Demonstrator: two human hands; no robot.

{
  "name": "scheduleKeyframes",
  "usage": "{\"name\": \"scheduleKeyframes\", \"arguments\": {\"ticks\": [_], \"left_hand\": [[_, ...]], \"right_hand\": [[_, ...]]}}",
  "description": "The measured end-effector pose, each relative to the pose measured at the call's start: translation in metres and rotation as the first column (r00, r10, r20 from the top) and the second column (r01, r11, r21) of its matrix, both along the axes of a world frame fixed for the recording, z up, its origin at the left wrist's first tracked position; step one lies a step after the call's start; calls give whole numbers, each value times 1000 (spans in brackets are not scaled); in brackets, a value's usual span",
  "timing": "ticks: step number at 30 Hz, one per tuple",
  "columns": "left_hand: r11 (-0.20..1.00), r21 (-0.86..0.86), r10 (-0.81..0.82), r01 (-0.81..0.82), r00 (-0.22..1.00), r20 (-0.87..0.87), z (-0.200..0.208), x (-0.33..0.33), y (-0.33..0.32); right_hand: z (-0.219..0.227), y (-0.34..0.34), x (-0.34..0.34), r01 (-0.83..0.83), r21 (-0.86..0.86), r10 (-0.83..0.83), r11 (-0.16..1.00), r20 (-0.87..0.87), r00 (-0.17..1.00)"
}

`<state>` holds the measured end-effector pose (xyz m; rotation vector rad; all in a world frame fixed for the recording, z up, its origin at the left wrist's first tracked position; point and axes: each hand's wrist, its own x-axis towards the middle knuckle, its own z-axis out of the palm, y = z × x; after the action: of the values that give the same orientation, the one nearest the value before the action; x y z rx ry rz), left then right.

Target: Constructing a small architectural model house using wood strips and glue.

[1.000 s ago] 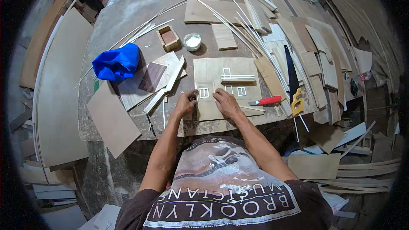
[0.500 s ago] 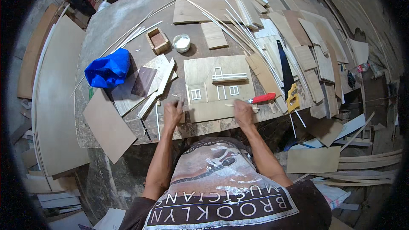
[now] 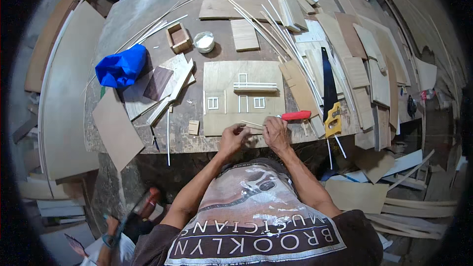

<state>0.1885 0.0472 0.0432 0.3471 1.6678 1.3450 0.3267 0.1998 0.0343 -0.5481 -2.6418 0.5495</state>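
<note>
Blue bag (image 3: 120, 65) sits left, open wooden box (image 3: 182, 47) just beside white-filled tub (image 3: 206, 49); yellow-handled saw (image 3: 330, 91) right, loose panels (image 3: 355, 71) past it.

The worn worktable (image 3: 152, 7) spreads ahead of the fingers (image 3: 272, 124), with a plywood panel (image 3: 221, 121) lying flat on it just before them and a small wooden block (image 3: 193, 127) to their left. Farther left, a thin white strip (image 3: 169, 138) and a brown sheet (image 3: 117, 130) both jut past the near edge, while ahead and leftward an open wooden box (image 3: 178, 39) stands near a bowl of something white (image 3: 204, 42). Straight ahead, past the panel, lies a pale board (image 3: 245, 35); well to the right, loose boards (image 3: 354, 71) overlap one another.
</note>
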Motion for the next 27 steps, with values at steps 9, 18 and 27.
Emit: {"name": "scheduleKeyframes", "arguments": {"ticks": [9, 18, 27], "left_hand": [[895, -21, 427, -446, 842, 329, 9, 12, 15], [825, -38, 370, -563, 590, -718, -11, -100, -22], [925, -244, 105, -293, 811, -575, -36, -163, -24]], "right_hand": [[-8, 2, -9, -341, -155, 352, 927, 51, 935], [4, -11, -109, -4, -384, 72, 923, 162, 984], [5, -44, -178, 364, -352, -248, 862, 333, 910]]}}
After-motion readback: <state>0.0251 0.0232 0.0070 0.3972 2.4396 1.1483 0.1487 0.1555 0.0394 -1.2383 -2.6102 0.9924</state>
